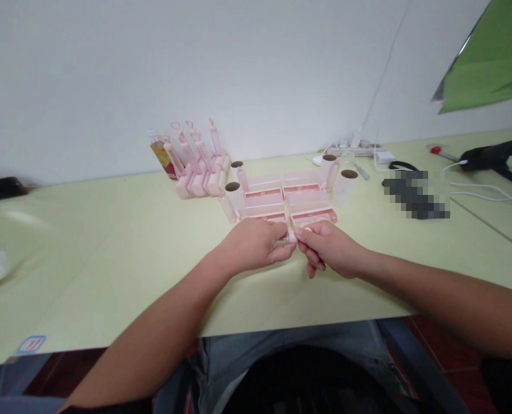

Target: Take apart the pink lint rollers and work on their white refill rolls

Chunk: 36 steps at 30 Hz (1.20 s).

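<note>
My left hand (262,241) and my right hand (331,244) meet just above the near half of the table. Both are closed on a small pale pink-white part (292,236) that spans the gap between them. A thin, shiny length of it shows at the left fingers; most of it is hidden by my hands. Directly behind lie pink trays (310,218) with translucent half-round covers (262,202). White rolls with brown cardboard cores, such as the near right roll (344,190), stand upright at either side.
Several pink lint rollers (201,178) with looped handles stand in a cluster at the back left. To the right are a power strip (354,150), white cables, a blurred-out dark item (415,195) and a black tool (501,161). A black phone (1,188) lies far left.
</note>
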### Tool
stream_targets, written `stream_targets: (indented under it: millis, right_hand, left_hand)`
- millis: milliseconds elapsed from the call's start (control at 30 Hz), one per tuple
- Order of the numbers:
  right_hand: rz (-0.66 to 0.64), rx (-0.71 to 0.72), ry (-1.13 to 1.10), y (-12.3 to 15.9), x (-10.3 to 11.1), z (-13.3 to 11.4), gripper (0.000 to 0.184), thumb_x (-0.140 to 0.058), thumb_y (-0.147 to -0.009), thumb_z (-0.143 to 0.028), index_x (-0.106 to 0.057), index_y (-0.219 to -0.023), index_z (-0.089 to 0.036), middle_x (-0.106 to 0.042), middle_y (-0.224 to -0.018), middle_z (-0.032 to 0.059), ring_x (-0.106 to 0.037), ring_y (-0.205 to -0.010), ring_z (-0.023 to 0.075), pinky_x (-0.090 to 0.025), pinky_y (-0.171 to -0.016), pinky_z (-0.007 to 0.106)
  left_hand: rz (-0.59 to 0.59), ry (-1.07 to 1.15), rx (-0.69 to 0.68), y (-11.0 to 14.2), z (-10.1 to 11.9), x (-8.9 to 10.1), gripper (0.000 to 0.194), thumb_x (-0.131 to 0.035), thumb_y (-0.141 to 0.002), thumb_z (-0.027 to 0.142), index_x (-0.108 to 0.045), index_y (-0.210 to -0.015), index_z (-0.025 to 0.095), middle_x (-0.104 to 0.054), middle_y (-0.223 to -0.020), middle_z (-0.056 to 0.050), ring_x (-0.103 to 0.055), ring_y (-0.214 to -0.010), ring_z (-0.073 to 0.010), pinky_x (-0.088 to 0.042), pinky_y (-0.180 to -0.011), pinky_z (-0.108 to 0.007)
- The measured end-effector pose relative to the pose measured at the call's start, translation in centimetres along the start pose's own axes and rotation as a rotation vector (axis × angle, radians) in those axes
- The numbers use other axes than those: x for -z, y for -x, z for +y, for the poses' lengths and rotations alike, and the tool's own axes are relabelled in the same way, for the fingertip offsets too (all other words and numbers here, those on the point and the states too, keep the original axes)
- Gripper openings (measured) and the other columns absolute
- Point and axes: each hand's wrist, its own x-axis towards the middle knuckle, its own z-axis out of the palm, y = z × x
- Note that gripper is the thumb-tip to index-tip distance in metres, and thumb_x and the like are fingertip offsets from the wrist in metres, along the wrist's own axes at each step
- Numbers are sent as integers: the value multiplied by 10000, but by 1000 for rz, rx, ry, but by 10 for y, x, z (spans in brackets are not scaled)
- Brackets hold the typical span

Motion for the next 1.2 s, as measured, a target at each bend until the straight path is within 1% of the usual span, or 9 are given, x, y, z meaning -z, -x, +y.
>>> stream_targets:
  millis: [167, 267, 400, 467, 533, 633, 800, 1000, 1200]
  right_hand:
    - [-9, -59, -82, 0, -2, 0, 394, -546, -893, -522, -490, -667, -205, -386, -369, -97, -302, -303, 75, -535, -403, 290]
    - [3, 22, 88, -1, 3, 0, 423, -551, -890, -547, -484, -654, -203, -397, -388, -88, -386, -324, 86, -529, -434, 272]
    - [-18, 215, 435, -1, 12, -2, 439, -523, -919, -541, -523, -662, -184, -509, -479, -38, -556, -435, 114, -446, -449, 216]
    - [-20, 293, 554, -1, 15, -3, 433, -503, -940, -513, -548, -672, -176, -552, -512, -21, -580, -470, 114, -428, -473, 208]
    - [3, 311, 573, 0, 14, -2, 438, -494, -946, -509, -545, -665, -177, -550, -502, -20, -591, -475, 119, -426, -477, 208]
    - [40, 229, 422, -1, 8, 1, 442, -496, -929, -545, -511, -665, -192, -499, -452, -44, -582, -433, 129, -454, -446, 220]
    - [67, 96, 124, -5, -1, 7, 426, -537, -890, -561, -488, -665, -202, -440, -407, -81, -451, -332, 94, -540, -435, 270]
    - [115, 2, -55, -4, -7, 5, 402, -588, -861, -518, -487, -640, -199, -412, -381, -87, -368, -314, 75, -566, -415, 294]
    - [120, -70, -180, -1, -10, 3, 362, -552, -900, -468, -491, -670, -196, -395, -399, -93, -326, -326, 70, -567, -407, 310]
  left_hand:
    - [-1, -19, 4, 0, 1, 1, 383, -450, -943, 490, -606, -805, 169, -649, -689, -49, -589, -616, -167, -331, -562, -265]
    - [-19, -16, -3, 0, 0, 1, 375, -465, -934, 487, -612, -804, 168, -648, -685, -48, -583, -604, -164, -322, -552, -264]
    - [-54, 26, -19, -1, -2, 0, 377, -461, -938, 478, -620, -797, 166, -656, -691, -48, -579, -597, -156, -324, -551, -260]
    - [-61, 37, -14, -1, -2, -1, 389, -453, -942, 483, -624, -795, 166, -654, -685, -48, -578, -591, -152, -327, -550, -256]
    - [-47, 22, -7, 0, -2, -1, 395, -448, -944, 488, -624, -799, 165, -649, -674, -48, -579, -588, -155, -322, -543, -257]
    - [-10, -31, 0, 0, -2, -2, 396, -439, -946, 492, -621, -809, 168, -647, -671, -51, -594, -605, -168, -320, -544, -264]
    - [2, -98, 14, -1, -4, -6, 399, -434, -943, 498, -620, -816, 169, -653, -683, -61, -607, -632, -182, -331, -558, -271]
    - [0, -97, 22, -2, -4, -10, 420, -416, -953, 511, -628, -843, 166, -658, -706, -69, -611, -654, -191, -371, -586, -276]
    - [5, -121, 35, -3, -1, -11, 395, -431, -948, 497, -620, -846, 165, -679, -750, -82, -630, -693, -205, -387, -603, -286]
